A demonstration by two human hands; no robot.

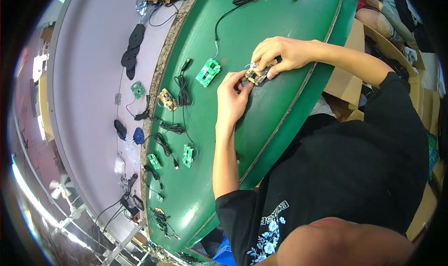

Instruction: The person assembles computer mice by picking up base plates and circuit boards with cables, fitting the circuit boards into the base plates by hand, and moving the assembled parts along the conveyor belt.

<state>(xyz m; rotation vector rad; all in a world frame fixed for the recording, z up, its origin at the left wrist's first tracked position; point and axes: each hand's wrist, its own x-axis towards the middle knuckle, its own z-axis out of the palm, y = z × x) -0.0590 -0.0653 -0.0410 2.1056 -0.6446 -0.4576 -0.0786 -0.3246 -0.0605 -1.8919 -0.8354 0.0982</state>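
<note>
Left hand (232,99) and right hand (285,54) pinch a knobbly tan circuit board (255,76) over a smooth, glossy green surface (289,18).

"Where can you pass?"
"Over bare desk (280,102) — between my left grip (233,97) and the near edge."
"What blocks you?"
"Leftward — a green circuit board (204,76), then coiled black cable (185,94)."

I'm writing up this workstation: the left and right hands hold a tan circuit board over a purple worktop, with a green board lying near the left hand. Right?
Not quite: the head view shows the worktop is green, not purple. The left hand and right hand hold a tan circuit board, with a green board near the left hand.
</note>
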